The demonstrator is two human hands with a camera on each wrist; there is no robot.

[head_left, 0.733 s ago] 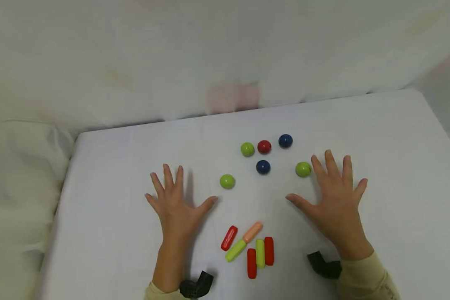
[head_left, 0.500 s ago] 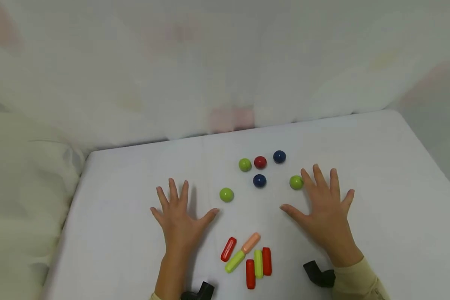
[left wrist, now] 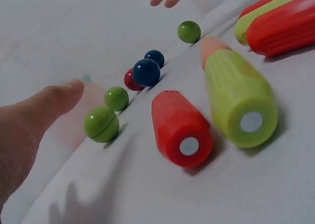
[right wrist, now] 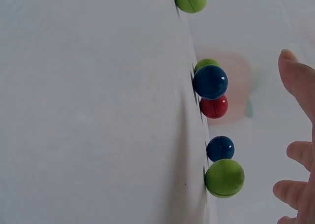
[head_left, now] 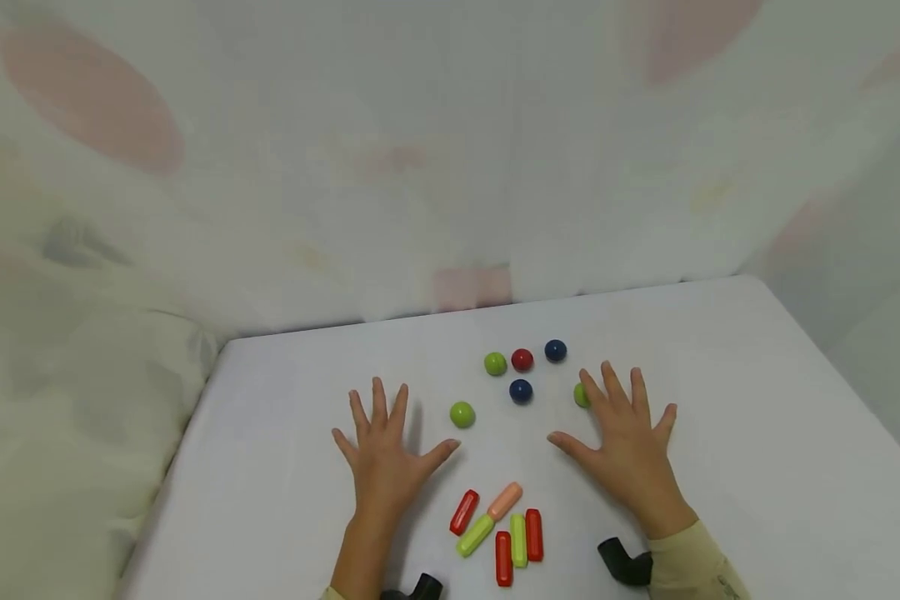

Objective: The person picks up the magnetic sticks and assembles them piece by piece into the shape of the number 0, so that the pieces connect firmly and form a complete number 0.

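Observation:
Both hands lie flat on the white table [head_left: 757, 400], fingers spread, holding nothing. My left hand [head_left: 384, 454] rests just left of a green ball [head_left: 462, 414]. My right hand [head_left: 622, 442] has its index finger beside another green ball [head_left: 581, 395], which it partly hides. Between and beyond the hands lie a green ball [head_left: 495, 363], a red ball [head_left: 522, 360] and two dark blue balls [head_left: 556, 351] [head_left: 521, 391]. Near the front edge sits a cluster of capsule-shaped sticks: red [head_left: 464, 512], peach [head_left: 505, 501], green [head_left: 475, 535] and more. The left wrist view shows the red stick [left wrist: 181, 128] and green stick [left wrist: 238, 98] close up.
A white draped cloth [head_left: 420, 167] rises behind the table and bunches at the left [head_left: 67, 433]. Black wrist-camera mounts [head_left: 624, 562] show by both wrists. Bare tabletop stretches to the right and far left of the hands.
The head camera has tilted up and pulled back, so the table sits lower and smaller in view. Both hands stay flat on the table; the right index now overlaps the green ball.

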